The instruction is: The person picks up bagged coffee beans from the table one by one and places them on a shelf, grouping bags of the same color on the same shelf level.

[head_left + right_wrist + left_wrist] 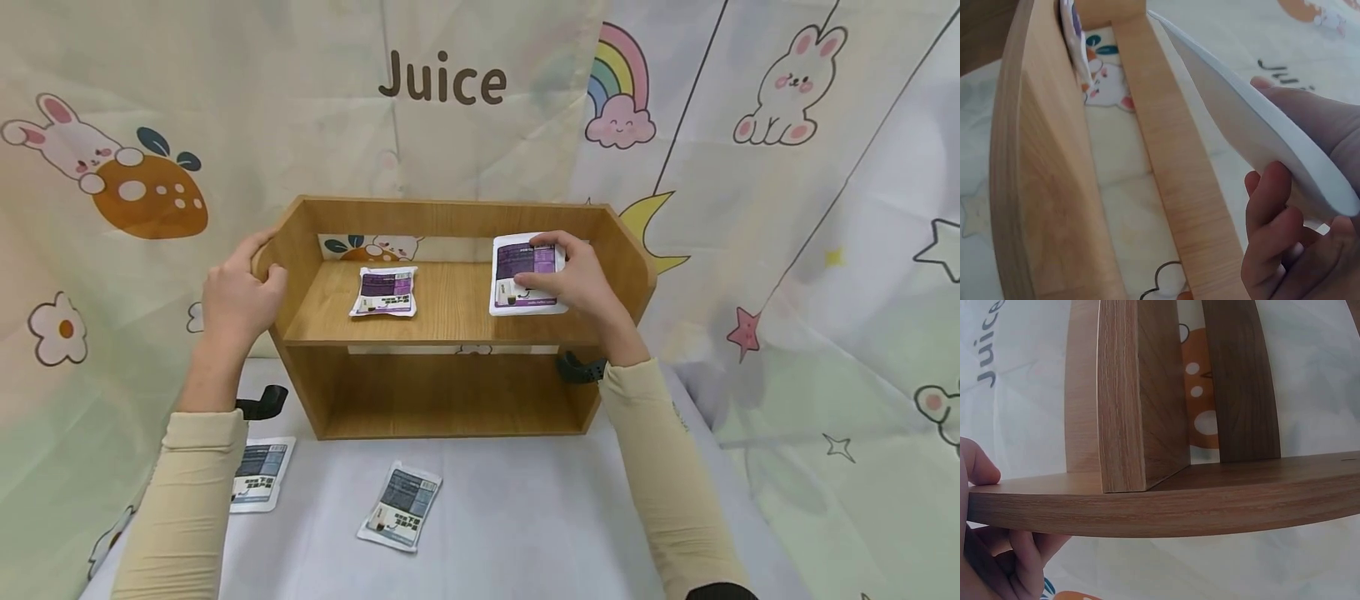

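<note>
A wooden two-tier shelf (450, 333) stands in the middle of the head view. My left hand (242, 292) grips the upper edge of its left side panel; in the left wrist view the thumb lies on one face of the panel (1210, 500) and the fingers on the other. My right hand (573, 279) holds a white and purple pouch (517, 275) over the right part of the upper board, thumb on its printed face and fingers behind. The right wrist view shows that pouch (1235, 106) edge-on, above the board. A similar purple pouch (385, 292) lies on the upper board at the left.
Two white pouches with blue-grey print lie on the white table (510, 533): one pouch (401, 507) in front of the shelf, another pouch (262, 473) partly behind the left forearm. Behind the shelf hangs a printed cloth (300, 108) with cartoon rabbits and the word Juice.
</note>
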The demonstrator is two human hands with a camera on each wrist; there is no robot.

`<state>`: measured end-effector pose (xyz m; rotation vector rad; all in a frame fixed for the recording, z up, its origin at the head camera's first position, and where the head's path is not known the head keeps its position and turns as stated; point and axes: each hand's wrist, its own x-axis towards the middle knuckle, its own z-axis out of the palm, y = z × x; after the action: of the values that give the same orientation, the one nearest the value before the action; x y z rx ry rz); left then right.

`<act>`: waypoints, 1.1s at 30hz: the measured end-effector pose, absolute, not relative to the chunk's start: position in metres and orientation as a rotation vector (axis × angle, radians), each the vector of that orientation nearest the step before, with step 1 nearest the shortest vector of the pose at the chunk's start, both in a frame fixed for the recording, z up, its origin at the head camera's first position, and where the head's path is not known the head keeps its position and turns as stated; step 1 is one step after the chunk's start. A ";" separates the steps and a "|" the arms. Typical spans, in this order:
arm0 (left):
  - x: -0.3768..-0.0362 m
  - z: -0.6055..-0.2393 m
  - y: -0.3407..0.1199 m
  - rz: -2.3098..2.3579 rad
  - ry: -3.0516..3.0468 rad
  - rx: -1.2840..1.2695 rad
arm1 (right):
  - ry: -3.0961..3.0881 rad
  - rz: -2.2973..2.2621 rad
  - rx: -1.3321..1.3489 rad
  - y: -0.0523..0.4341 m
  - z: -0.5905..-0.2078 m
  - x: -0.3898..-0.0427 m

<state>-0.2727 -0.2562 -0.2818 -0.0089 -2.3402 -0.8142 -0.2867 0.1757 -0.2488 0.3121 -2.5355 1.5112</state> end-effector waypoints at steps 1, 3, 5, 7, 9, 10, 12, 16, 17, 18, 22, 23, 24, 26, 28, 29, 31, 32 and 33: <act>-0.273 -0.282 -0.256 -0.813 -2.340 -0.007 | -2.540 1.525 0.303 0.176 -0.248 -0.290; -0.274 -0.282 -0.257 -0.811 -2.338 -0.008 | -2.550 1.540 0.293 0.177 -0.247 -0.295; -0.275 -0.282 -0.257 -0.811 -2.336 -0.010 | -2.573 1.526 0.291 0.177 -0.246 -0.301; -0.276 -0.282 -0.257 -0.810 -2.334 -0.010 | -2.600 1.512 0.284 0.178 -0.245 -0.306; -0.276 -0.282 -0.257 -0.808 -2.336 -0.013 | -2.626 1.516 0.273 0.178 -0.246 -0.310; -0.275 -0.283 -0.257 -0.809 -2.339 -0.013 | -2.641 1.523 0.261 0.178 -0.248 -0.312; -0.273 -0.283 -0.258 -0.810 -2.349 -0.010 | -2.672 1.560 0.232 0.179 -0.252 -0.317; -0.271 -0.284 -0.258 -0.803 -2.357 -0.016 | -2.703 1.623 0.175 0.181 -0.260 -0.325; -0.272 -0.284 -0.258 -0.799 -2.354 -0.021 | -2.704 1.626 0.166 0.182 -0.262 -0.327; -0.272 -0.284 -0.258 -0.795 -2.350 -0.027 | -2.701 1.629 0.159 0.183 -0.263 -0.328; -0.272 -0.282 -0.259 -0.781 -2.349 -0.034 | -2.704 1.657 0.149 0.185 -0.266 -0.334; -0.273 -0.283 -0.259 -0.781 -2.349 -0.034 | -2.710 1.663 0.143 0.186 -0.267 -0.335; -0.273 -0.283 -0.258 -0.781 -2.349 -0.032 | -2.710 1.678 0.136 0.187 -0.268 -0.337; -0.274 -0.284 -0.256 -0.785 -2.351 -0.033 | -2.708 1.688 0.125 0.190 -0.269 -0.339; -0.275 -0.284 -0.256 -0.792 -2.355 -0.038 | -2.699 1.688 0.127 0.191 -0.271 -0.342; -0.274 -0.283 -0.256 -0.796 -2.364 -0.038 | -2.699 1.692 0.131 0.190 -0.271 -0.344; -0.273 -0.282 -0.257 -0.809 -2.384 -0.030 | -2.701 1.698 0.150 0.189 -0.273 -0.346; -0.272 -0.281 -0.257 -0.810 -2.391 -0.026 | -2.702 1.699 0.162 0.188 -0.273 -0.347; -0.271 -0.280 -0.258 -0.809 -2.395 -0.026 | -2.703 1.697 0.169 0.188 -0.274 -0.348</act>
<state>-0.2715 -0.2578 -0.2796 -0.0256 -2.3952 -0.8090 -0.3484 0.1877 -0.2738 0.1690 -2.7030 1.6971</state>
